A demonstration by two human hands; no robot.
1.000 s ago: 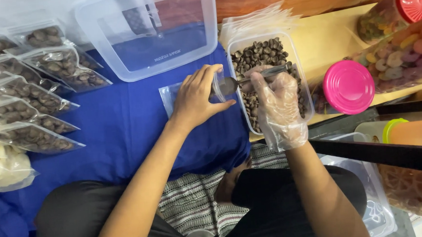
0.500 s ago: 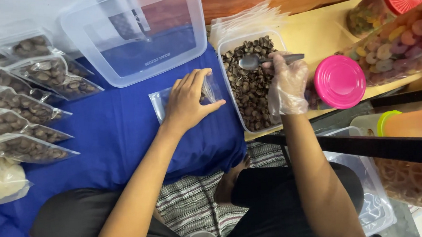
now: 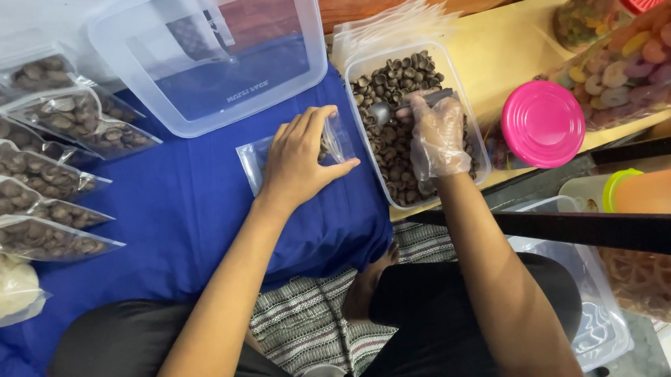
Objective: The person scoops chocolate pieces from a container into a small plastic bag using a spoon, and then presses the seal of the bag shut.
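Clear pouch (image 3: 325, 145) under left hand (image 3: 297, 161), spoon (image 3: 392, 109) in right hand (image 3: 436, 133)

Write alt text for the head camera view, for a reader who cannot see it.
A gloved right hand dips a metal spoon into a clear tub of brown ring-shaped snacks, while the bare left hand holds open a small clear bag on a blue cloth. Filled bags lie at left; a pink-lidded jar sits at right.

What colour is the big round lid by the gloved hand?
Bright pink lid, clearest in the head view.
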